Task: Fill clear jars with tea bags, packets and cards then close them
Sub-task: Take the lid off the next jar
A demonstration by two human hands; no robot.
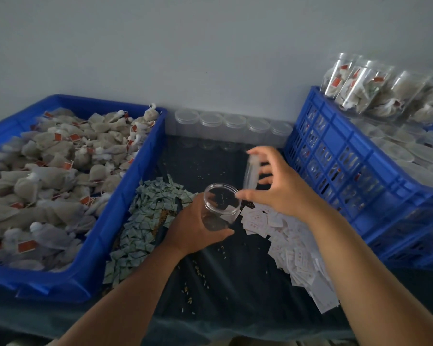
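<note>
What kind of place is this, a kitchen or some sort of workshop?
Probably a small hand-packing station for tea, not a kitchen. A blue bin heaped with tea bags, loose piles of packets and cards on the dark table, and a blue crate stacked with filled jars suggest batch packing.

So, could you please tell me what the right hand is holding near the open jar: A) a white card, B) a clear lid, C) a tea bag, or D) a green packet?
B: the right hand pinches a clear lid, turned on edge, beside the open jar that the left hand grips.
</note>
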